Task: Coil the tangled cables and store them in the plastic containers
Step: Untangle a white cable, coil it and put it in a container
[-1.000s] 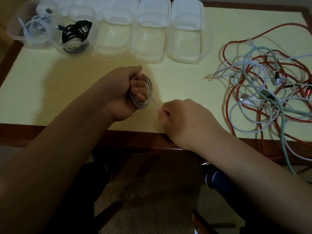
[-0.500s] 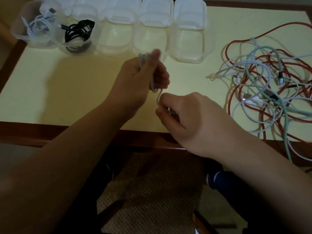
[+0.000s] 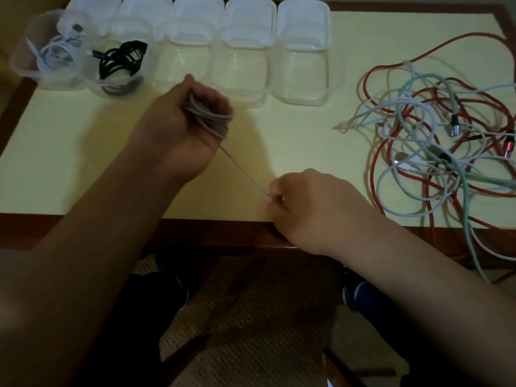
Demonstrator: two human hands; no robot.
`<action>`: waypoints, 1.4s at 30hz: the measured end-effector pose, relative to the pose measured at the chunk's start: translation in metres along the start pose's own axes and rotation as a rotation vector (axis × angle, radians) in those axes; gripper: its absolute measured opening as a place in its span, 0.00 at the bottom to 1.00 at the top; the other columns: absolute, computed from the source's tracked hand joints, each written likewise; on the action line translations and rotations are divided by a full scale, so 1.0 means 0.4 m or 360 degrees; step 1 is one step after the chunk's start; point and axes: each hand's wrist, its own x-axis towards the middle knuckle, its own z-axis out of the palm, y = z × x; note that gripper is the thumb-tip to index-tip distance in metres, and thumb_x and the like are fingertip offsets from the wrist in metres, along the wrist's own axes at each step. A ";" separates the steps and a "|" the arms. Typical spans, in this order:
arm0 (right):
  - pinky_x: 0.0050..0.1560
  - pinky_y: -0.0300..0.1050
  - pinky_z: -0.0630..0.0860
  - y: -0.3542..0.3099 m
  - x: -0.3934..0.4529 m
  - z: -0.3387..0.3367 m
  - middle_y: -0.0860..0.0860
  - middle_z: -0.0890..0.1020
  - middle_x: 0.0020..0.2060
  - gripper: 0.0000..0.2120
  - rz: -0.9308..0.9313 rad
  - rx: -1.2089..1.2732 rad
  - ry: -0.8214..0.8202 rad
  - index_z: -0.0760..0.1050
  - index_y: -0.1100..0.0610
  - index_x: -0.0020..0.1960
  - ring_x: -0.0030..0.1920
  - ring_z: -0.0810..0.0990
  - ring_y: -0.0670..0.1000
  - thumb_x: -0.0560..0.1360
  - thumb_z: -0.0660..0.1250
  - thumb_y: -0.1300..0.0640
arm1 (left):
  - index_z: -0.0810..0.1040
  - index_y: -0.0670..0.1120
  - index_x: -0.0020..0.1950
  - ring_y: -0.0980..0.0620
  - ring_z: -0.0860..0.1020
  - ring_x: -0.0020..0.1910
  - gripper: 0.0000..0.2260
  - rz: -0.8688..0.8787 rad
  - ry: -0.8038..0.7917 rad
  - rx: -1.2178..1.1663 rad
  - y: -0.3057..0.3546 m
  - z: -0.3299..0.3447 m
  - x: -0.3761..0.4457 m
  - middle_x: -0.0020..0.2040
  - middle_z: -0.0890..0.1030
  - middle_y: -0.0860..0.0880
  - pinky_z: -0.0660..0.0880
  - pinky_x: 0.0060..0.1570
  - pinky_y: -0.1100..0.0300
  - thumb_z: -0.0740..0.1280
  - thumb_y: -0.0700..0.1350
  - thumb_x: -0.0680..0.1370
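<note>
**Grey cable wound on the left hand, its tail drawn taut by the right**

Nearest the camera, below the table's front edge, the person's legs in dark clothing stand over a woven mat (image 3: 251, 311). The table (image 3: 69, 169) has a pale yellow top with a dark wood border.

Right at that front edge, the right hand (image 3: 312, 208) is curled, knuckles up, and pinches the free end of a thin grey cable (image 3: 243, 174) between thumb and fingers. From there the cable runs in a straight, taut line up and to the left, away from the table edge, to the left hand (image 3: 184, 127).

The left hand is farther in over the table top, its fingers clenched through a coil (image 3: 210, 118) of several loops of the same grey cable; the loops wrap around the fingers, and the thumb points toward the far side.

To the right of both hands, a tangled pile of cables (image 3: 435, 152) in red, white and pale green lies spread on the table; some strands hang over the front edge.

Along the table's far side stands a row of clear plastic containers (image 3: 304, 79). The leftmost container holds a coiled white cable (image 3: 58, 51), the one beside it a coiled black cable (image 3: 120, 62). White lids (image 3: 303, 23) lie just behind the row.
</note>
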 end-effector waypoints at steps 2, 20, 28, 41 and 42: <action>0.36 0.45 0.66 0.018 0.020 0.003 0.49 0.76 0.36 0.14 0.0127 0.0019 -0.0009 0.72 0.51 0.39 0.38 0.77 0.55 0.80 0.59 0.48 | 0.70 0.45 0.35 0.58 0.69 0.24 0.17 -0.0199 0.0025 0.0147 0.040 -0.010 -0.011 0.29 0.67 0.53 0.74 0.26 0.64 0.59 0.42 0.85; 0.36 0.46 0.70 0.051 0.069 -0.020 0.51 0.77 0.30 0.17 -0.0180 0.0366 -0.0247 0.73 0.55 0.39 0.31 0.75 0.48 0.84 0.61 0.51 | 0.70 0.41 0.33 0.54 0.64 0.24 0.22 -0.0114 -0.0165 -0.0244 0.058 -0.064 -0.001 0.28 0.65 0.50 0.68 0.26 0.62 0.56 0.45 0.86; 0.32 0.51 0.68 0.009 0.021 -0.024 0.47 0.71 0.26 0.16 -0.0513 0.0270 0.0194 0.69 0.51 0.39 0.28 0.72 0.47 0.85 0.60 0.48 | 0.73 0.43 0.41 0.53 0.77 0.30 0.18 0.0566 0.0198 0.1041 -0.053 -0.048 0.031 0.28 0.74 0.51 0.80 0.40 0.58 0.56 0.48 0.88; 0.28 0.37 0.61 0.062 0.029 -0.061 0.47 0.68 0.24 0.12 -0.0298 0.0886 0.0185 0.74 0.51 0.60 0.24 0.63 0.45 0.84 0.62 0.44 | 0.61 0.50 0.29 0.54 0.58 0.21 0.25 -0.0590 -0.0752 0.1616 -0.088 -0.028 -0.017 0.23 0.59 0.53 0.64 0.23 0.61 0.55 0.60 0.83; 0.27 0.38 0.60 0.058 0.029 -0.060 0.47 0.68 0.24 0.13 -0.0284 0.0921 0.0159 0.75 0.51 0.60 0.24 0.64 0.46 0.84 0.62 0.43 | 0.60 0.51 0.28 0.55 0.57 0.20 0.25 -0.0647 -0.0761 0.1573 -0.086 -0.032 -0.016 0.22 0.59 0.54 0.64 0.22 0.62 0.54 0.60 0.83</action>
